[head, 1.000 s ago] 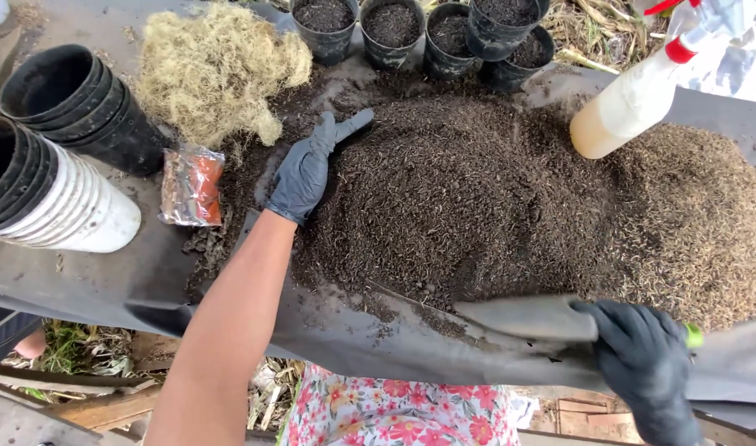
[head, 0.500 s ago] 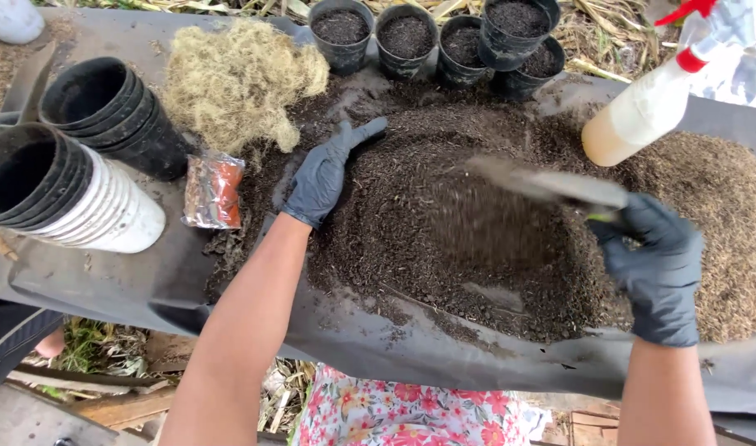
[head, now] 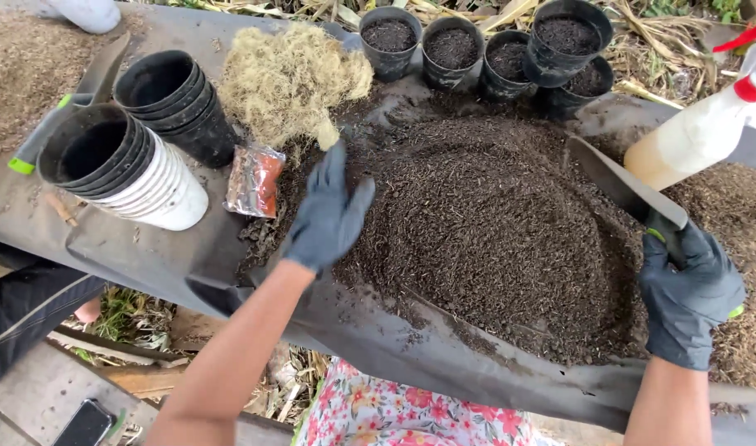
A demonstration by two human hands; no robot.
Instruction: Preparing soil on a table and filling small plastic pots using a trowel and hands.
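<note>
A big heap of dark potting soil (head: 493,215) lies on a black sheet (head: 146,256). My left hand (head: 328,215), in a black glove, hovers flat and open at the heap's left edge. My right hand (head: 687,289), also gloved, grips the green-tipped handle of a grey scoop (head: 621,186), whose blade lies against the heap's right side. Beyond the blade a pale spray bottle (head: 696,136) with a red trigger leans in.
Stacks of black and white pots (head: 134,157) lie on their sides at left. A small orange packet (head: 254,182) and a clump of dry moss (head: 291,78) sit nearby. Several soil-filled black pots (head: 485,49) line the far edge. Lighter husk mix (head: 741,248) lies at right.
My right hand swung the scoop from the sheet's near edge up over the heap, spilling soil, then to the heap's right side. My left hand lifted off the soil and drew back.
</note>
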